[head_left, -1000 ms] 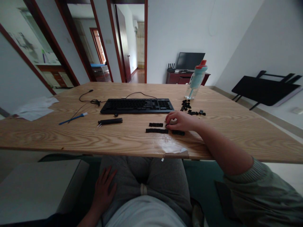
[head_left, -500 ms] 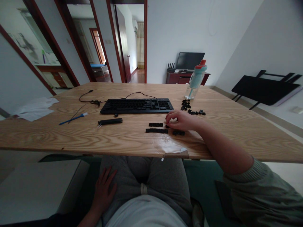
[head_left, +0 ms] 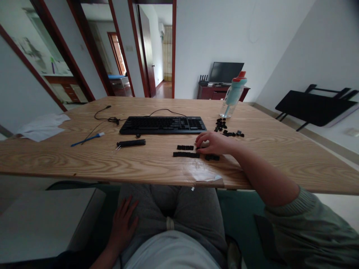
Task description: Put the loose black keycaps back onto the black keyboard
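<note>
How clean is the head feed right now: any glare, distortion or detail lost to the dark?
Head view: dim overall, with glare on shiny clear film on the brown wooden table; head view: dark red wooden door frames lean, likely lens distortion; head view: small black square keycaps beside the bare right hand show no legible markings.

Single view, worn on the head: faces forward and down, wide enough that door frames lean at upper left. Nearest: wearer's shirt, bottom centre, seen from above; trousers just above it. Table spans mid-frame at close range, near edge below centre. Right hand just right of centre, forearm entering from lower right; left hand lower left. Wall fills upper right, well beyond; screen small before it.
</note>
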Tool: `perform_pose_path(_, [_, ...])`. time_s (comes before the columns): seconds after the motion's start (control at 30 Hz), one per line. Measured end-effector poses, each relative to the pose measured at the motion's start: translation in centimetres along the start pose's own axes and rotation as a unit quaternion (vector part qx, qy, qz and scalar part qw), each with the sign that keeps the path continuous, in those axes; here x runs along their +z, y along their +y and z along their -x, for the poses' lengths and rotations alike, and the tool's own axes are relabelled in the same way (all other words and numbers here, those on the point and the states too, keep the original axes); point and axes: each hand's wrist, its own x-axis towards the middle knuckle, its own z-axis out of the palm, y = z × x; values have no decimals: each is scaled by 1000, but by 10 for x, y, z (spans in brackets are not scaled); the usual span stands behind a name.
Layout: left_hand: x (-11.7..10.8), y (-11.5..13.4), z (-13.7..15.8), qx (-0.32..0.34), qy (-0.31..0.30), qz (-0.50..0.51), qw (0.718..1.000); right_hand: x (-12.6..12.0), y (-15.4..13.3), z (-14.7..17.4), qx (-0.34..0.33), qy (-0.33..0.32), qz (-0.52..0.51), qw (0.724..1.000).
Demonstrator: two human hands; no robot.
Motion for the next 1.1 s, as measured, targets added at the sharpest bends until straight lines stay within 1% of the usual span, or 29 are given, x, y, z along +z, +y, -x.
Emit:
perform_pose_path(0.4, [-1,1,-1,10,-3,-16,1000,0,-5,-1,5,11,18,1000])
perform_pose_path(0.67, [0,1,-1,9,4,-5,1000,-1,-3,1,-8,24,61,998])
perform_pose_path(0.87, [-1,1,-1,6,-4,-4,1000,-2,-5,4,-9,42,42,998])
perform_pose_path(1.1, [-3,2,-2,-1,-14,-9,1000,0,-1,4,3,26,36,999])
